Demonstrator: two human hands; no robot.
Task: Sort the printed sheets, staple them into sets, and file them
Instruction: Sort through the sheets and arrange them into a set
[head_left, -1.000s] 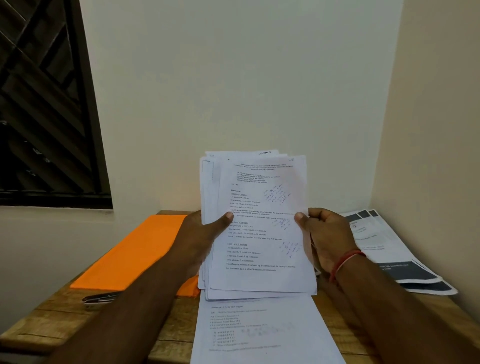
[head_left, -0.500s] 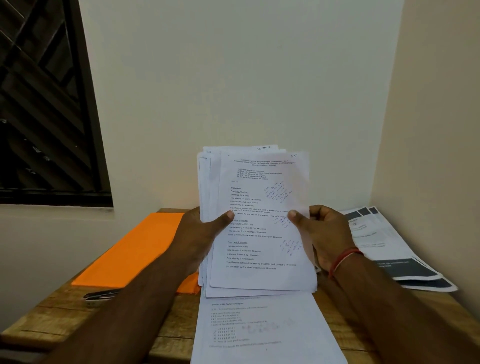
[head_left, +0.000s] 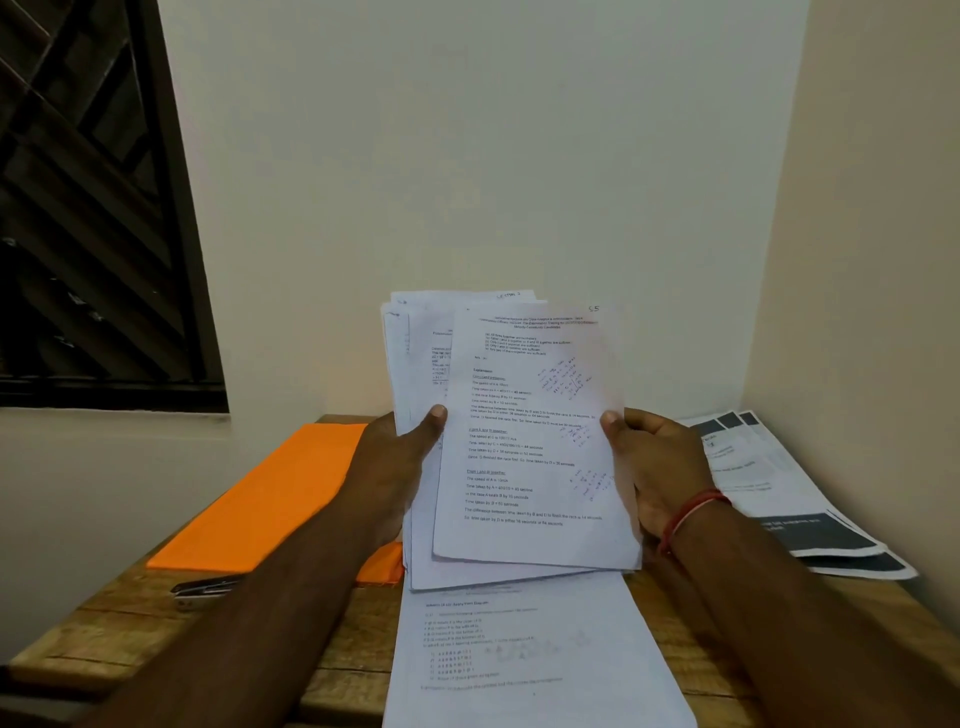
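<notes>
Stack of printed sheets (head_left: 524, 452): held upright above the table (head_left: 104, 649), mid-frame, loosely fanned, with the front sheet offset to the right. Print too small to read; ink scribbles on its right half and a handwritten mark at its top right corner are also hard to make out.

Left hand (head_left: 395, 467): grasps the stack's left edge, thumb on the front. Its fingers are hidden behind the paper.

Right hand (head_left: 654, 467): grasps the stack's right edge, thumb pressed on the front sheet. Its fingers are curled behind and mostly hidden. Red thread bracelet (head_left: 693, 512) at the wrist.

Loose printed sheet (head_left: 530, 660): flat on the table below the stack. Top edge covered by the stack, bottom cut off by the frame.

Orange file folder (head_left: 260, 499): flat on the table's left side. Near right corner hidden by the left forearm and the stack.

Stapler (head_left: 202, 590): dark and metallic, just in front of the folder. Right end hidden under the left forearm.

Dark-banded leaflets (head_left: 779, 493): overlapping at the right, against the side wall, partly behind the right hand.

Window grille (head_left: 78, 208): dark, upper left, cut off by the frame.
</notes>
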